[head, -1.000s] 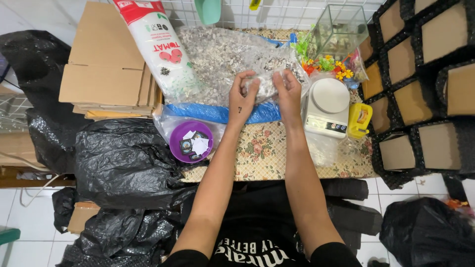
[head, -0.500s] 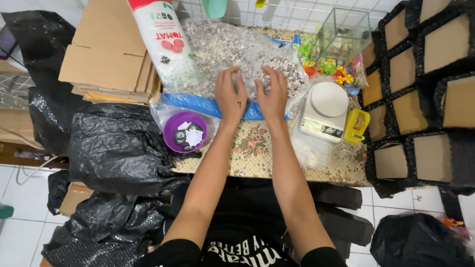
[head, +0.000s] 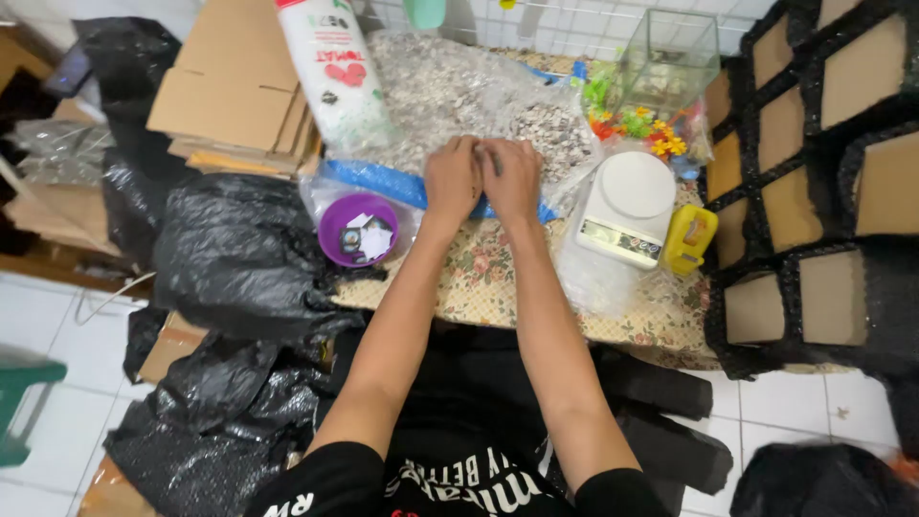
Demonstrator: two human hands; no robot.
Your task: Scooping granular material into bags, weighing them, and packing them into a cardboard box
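I see my left hand (head: 452, 178) and right hand (head: 511, 180) side by side, knuckles up, fingers curled down and pinched together on the crinkled clear plastic bag of gravel (head: 450, 86), at its near edge where the film bunches; whether any loose gravel is caught in the fingers I cannot tell. The bag lies across the far middle of the tabletop (head: 498, 287), which wears a floral, matte cloth, and its contents look coarse, grey-white and pebbly under glossy film. A blue plastic strip (head: 378, 179) runs under the near edge of the bag. Just left of my left hand sits a round purple bowl (head: 358, 229) holding small paper scraps (it sits inside a thin clear wrap). To the right stands a white kitchen scale (head: 627, 206) with a smooth circular platter, and a small yellow boxy thing (head: 688, 237) touches its side. Beyond it is a square glass tank (head: 670, 57) with bright plastic plants (head: 641, 124) at its foot. Flat brown cardboard sheets (head: 235, 91) are stacked far left, above crumpled black plastic bags (head: 239, 258).
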